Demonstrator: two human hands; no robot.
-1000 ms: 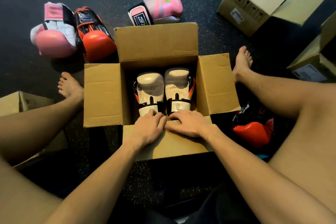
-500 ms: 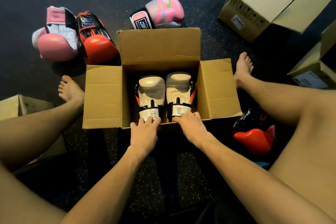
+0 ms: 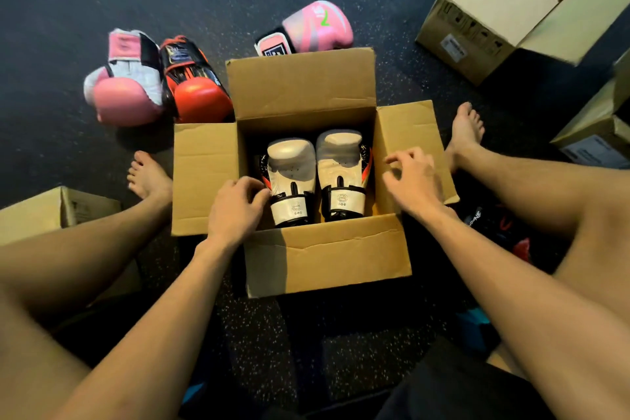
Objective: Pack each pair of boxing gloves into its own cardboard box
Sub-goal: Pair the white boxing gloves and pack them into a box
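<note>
An open cardboard box (image 3: 300, 85) sits on the floor between my legs, all its flaps spread outward. Two white boxing gloves (image 3: 291, 167) (image 3: 341, 164) lie side by side inside, cuffs toward me. My left hand (image 3: 235, 211) is at the box's left inner edge with bent fingers touching the left glove's cuff. My right hand (image 3: 412, 181) hovers over the right flap with fingers apart, holding nothing. A pink-and-white glove (image 3: 126, 92) and a red-and-black glove (image 3: 196, 92) lie left of the box. Another pink glove (image 3: 317, 25) lies behind it.
A red glove (image 3: 518, 245) lies partly hidden under my right leg. Open cardboard boxes stand at the top right (image 3: 494, 10), at the right edge (image 3: 593, 133) and at the left (image 3: 44, 211). My bare feet flank the box on dark speckled flooring.
Both hands left the near flap, which has dropped outward toward me. My left hand moved to the left side of the box, my right hand to the right flap.
</note>
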